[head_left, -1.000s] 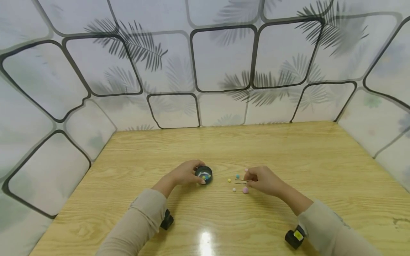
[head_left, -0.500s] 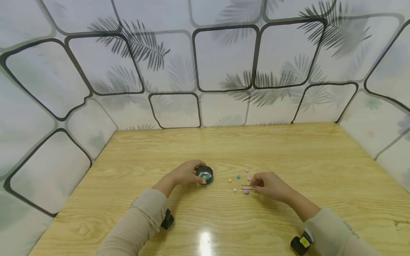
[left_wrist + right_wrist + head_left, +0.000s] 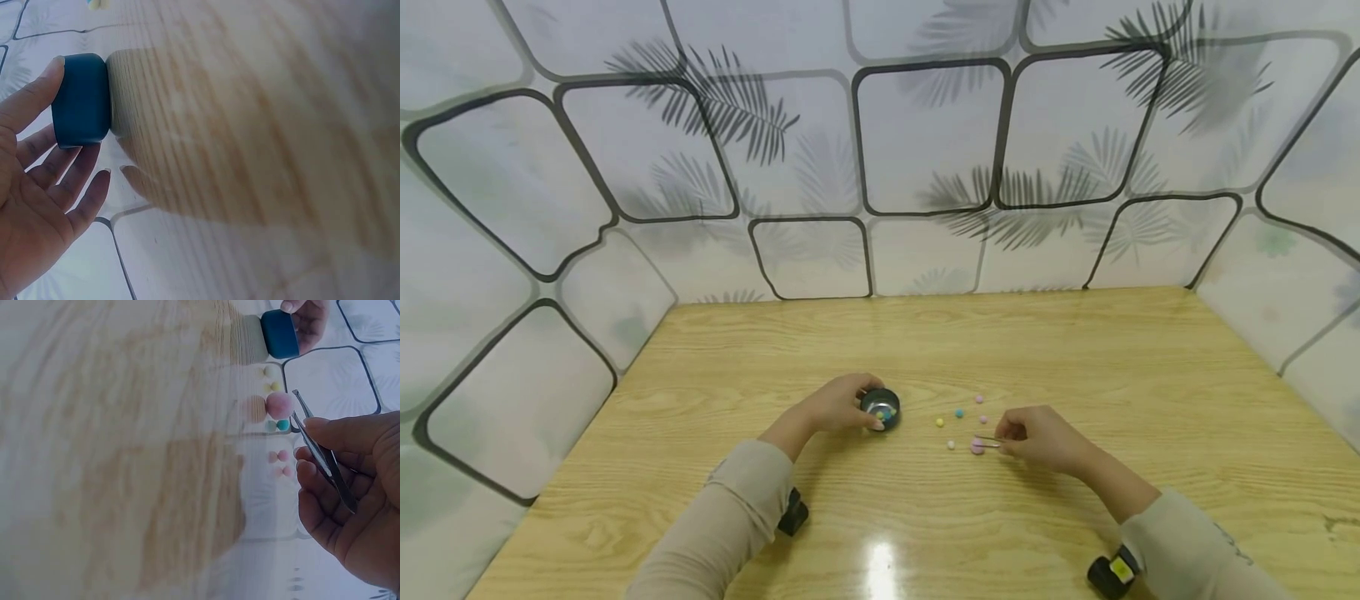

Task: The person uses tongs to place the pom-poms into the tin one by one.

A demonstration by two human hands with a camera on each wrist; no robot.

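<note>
The large pink ball [image 3: 976,447] lay on the wooden table [image 3: 1075,350], right of centre and near the person, with the tips of the tweezers [image 3: 989,441] at its right side; in the right-wrist view the tips stood apart on either side of that ball [image 3: 279,405], so I judged it not yet gripped. The right hand [image 3: 1037,437] pinched the tweezers between thumb and curled fingers [image 3: 315,472], the tool's legs not squeezed fully together. I took the step in hand to be the approach to a pick-up with the tool. Just beyond the pink ball lay other small balls: a white one [image 3: 951,445] to its left, a yellow one [image 3: 939,422], a teal one [image 3: 958,412], and two small pink ones [image 3: 981,408] farther off. To the left stood the small dark dish [image 3: 880,407], holding a few coloured balls already. The left hand [image 3: 835,406] steadied it, thumb and fingers [image 3: 47,87] curled against its blue outer wall [image 3: 81,99]. My judgement: the next move called for closing the tips gently on the ball's middle, since a soft round thing could squirt out sideways, then a lift and a short carry leftward over the dish rim.
</note>
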